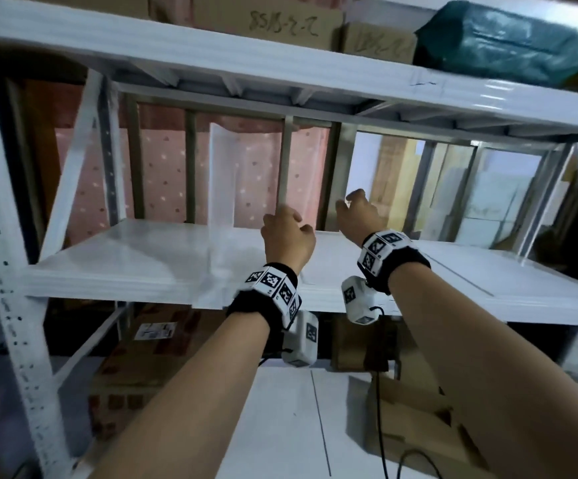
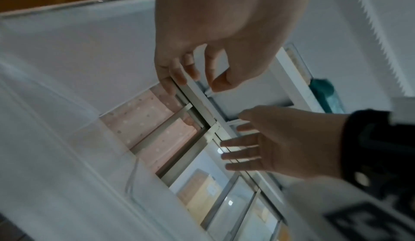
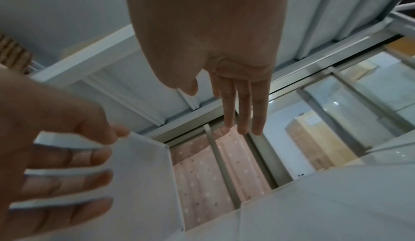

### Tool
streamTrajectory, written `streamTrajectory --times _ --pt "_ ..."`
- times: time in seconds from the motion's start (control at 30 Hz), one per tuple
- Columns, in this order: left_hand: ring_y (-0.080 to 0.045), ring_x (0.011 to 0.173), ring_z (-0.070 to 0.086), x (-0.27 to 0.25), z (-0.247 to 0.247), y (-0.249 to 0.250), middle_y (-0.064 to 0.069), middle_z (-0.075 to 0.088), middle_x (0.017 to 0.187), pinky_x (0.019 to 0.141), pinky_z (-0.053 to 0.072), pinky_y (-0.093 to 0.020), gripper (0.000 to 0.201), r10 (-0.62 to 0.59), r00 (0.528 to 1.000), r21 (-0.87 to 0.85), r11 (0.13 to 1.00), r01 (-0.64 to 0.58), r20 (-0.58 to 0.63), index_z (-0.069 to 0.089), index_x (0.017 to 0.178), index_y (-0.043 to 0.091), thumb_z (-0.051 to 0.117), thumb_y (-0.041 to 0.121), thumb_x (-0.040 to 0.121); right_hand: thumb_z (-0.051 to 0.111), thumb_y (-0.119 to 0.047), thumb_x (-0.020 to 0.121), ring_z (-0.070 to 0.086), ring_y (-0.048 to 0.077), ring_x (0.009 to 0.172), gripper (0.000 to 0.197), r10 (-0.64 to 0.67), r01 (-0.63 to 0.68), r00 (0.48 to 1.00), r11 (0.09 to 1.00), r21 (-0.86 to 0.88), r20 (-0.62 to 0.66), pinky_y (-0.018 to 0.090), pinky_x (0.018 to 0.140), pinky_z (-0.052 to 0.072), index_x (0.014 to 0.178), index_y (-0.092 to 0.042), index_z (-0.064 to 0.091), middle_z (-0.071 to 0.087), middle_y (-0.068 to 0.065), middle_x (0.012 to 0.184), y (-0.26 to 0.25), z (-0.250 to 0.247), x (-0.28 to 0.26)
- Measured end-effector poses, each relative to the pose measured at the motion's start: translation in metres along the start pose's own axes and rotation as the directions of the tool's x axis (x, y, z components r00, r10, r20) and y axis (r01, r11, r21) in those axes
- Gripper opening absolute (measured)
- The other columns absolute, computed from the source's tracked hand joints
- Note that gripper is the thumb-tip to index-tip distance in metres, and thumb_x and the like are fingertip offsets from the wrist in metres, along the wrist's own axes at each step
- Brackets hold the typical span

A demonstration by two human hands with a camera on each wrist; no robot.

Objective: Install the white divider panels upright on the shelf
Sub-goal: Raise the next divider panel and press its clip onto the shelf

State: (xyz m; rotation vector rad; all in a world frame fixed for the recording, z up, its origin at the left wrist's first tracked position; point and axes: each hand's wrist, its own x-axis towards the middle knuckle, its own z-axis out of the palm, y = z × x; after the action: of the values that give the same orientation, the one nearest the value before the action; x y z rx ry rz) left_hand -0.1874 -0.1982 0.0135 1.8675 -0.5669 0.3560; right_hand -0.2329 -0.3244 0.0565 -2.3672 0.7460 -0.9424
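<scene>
A white divider panel (image 1: 242, 174) stands upright on the middle shelf board (image 1: 125, 257) of a white metal rack. My left hand (image 1: 289, 224) grips the panel's near vertical edge. In the left wrist view the fingers and thumb of that left hand (image 2: 191, 83) curl round the thin edge strip (image 2: 202, 101). In the right wrist view the left hand (image 3: 67, 165) wraps the panel (image 3: 143, 173) from the left. My right hand (image 1: 353, 202) hovers just right of the panel with fingers straight (image 3: 242, 111) and holds nothing.
The upper shelf (image 1: 211, 53) sits close above, carrying cardboard boxes (image 1: 297, 25) and a teal bag (image 1: 508, 39). Behind the rack are window bars (image 1: 285, 160) and a pink dotted curtain (image 1: 163, 174). A perforated post (image 1: 1, 271) stands at left. Boxes (image 1: 149, 357) fill the space below.
</scene>
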Motion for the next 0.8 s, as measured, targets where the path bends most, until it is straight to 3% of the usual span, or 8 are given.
streamTrajectory --times 0.17,0.37,0.47,0.57,0.63,0.7,0.8 --pt "-0.035 0.113 0.052 -0.015 0.079 0.022 -0.016 0.052 0.122 0.099 0.044 -0.038 0.022 -0.101 0.988 0.049 0.994 0.095 0.119 0.058 0.108 0.014 0.053 0.021 0.087 0.044 -0.026 0.099 0.054 0.040 0.120 0.044 0.126 -0.121 0.989 0.991 -0.063 0.071 0.044 0.098 0.046 0.133 0.001 0.037 0.054 0.024 0.131 0.097 -0.053 0.027" --pt "-0.029 0.106 0.058 -0.018 0.140 0.042 -0.010 0.063 0.112 0.097 0.047 -0.038 0.019 -0.120 0.978 0.143 0.985 0.096 0.169 0.064 0.098 0.013 0.054 0.021 0.084 0.044 -0.017 0.097 0.062 0.036 0.107 0.030 0.211 -0.170 0.958 0.964 -0.206 0.193 0.041 0.092 0.050 0.117 0.001 0.057 0.061 0.023 0.123 0.172 -0.093 0.048" --pt "-0.027 0.109 0.058 -0.021 0.166 0.053 -0.008 0.066 0.111 0.099 0.046 -0.037 0.017 -0.106 0.971 0.179 0.981 0.068 0.215 0.067 0.097 0.013 0.055 0.018 0.086 0.048 -0.018 0.093 0.066 0.035 0.101 0.030 0.276 -0.210 0.931 0.940 -0.269 0.239 0.040 0.086 0.056 0.115 0.002 0.054 0.064 0.021 0.117 0.205 -0.096 0.053" --pt "-0.027 0.111 0.059 -0.028 0.188 0.061 -0.008 0.068 0.114 0.097 0.047 -0.030 0.022 -0.093 0.954 0.193 0.980 0.037 0.285 0.070 0.102 0.010 0.054 0.015 0.088 0.047 -0.011 0.092 0.066 0.034 0.099 0.015 0.326 -0.237 0.901 0.922 -0.307 0.287 0.038 0.084 0.055 0.088 0.001 0.054 0.068 0.019 0.108 0.230 -0.092 0.051" --pt "-0.026 0.111 0.060 -0.036 0.202 0.068 -0.007 0.068 0.115 0.095 0.047 -0.028 0.021 -0.096 0.931 0.183 0.983 0.032 0.352 0.071 0.102 0.011 0.054 0.016 0.089 0.046 -0.010 0.091 0.065 0.032 0.090 0.019 0.362 -0.262 0.880 0.910 -0.320 0.309 0.033 0.076 0.051 0.074 -0.003 0.050 0.068 0.017 0.101 0.242 -0.092 0.048" --pt "-0.026 0.112 0.060 -0.040 0.217 0.073 -0.006 0.069 0.115 0.095 0.046 -0.026 0.020 -0.098 0.909 0.177 0.984 0.027 0.405 0.070 0.101 0.013 0.056 0.016 0.088 0.046 -0.008 0.092 0.064 0.031 0.085 0.017 0.371 -0.273 0.874 0.909 -0.316 0.313 0.031 0.070 0.047 0.077 -0.002 0.052 0.066 0.017 0.097 0.249 -0.095 0.048" --pt "-0.025 0.114 0.059 -0.041 0.228 0.078 -0.006 0.067 0.119 0.097 0.046 -0.027 0.021 -0.108 0.890 0.213 0.977 0.012 0.443 0.069 0.105 0.016 0.057 0.018 0.088 0.047 -0.008 0.094 0.055 0.024 0.072 0.012 0.370 -0.248 0.866 0.902 -0.353 0.336 0.028 0.063 0.046 0.095 0.001 0.055 0.056 0.009 0.080 0.255 -0.101 0.054"
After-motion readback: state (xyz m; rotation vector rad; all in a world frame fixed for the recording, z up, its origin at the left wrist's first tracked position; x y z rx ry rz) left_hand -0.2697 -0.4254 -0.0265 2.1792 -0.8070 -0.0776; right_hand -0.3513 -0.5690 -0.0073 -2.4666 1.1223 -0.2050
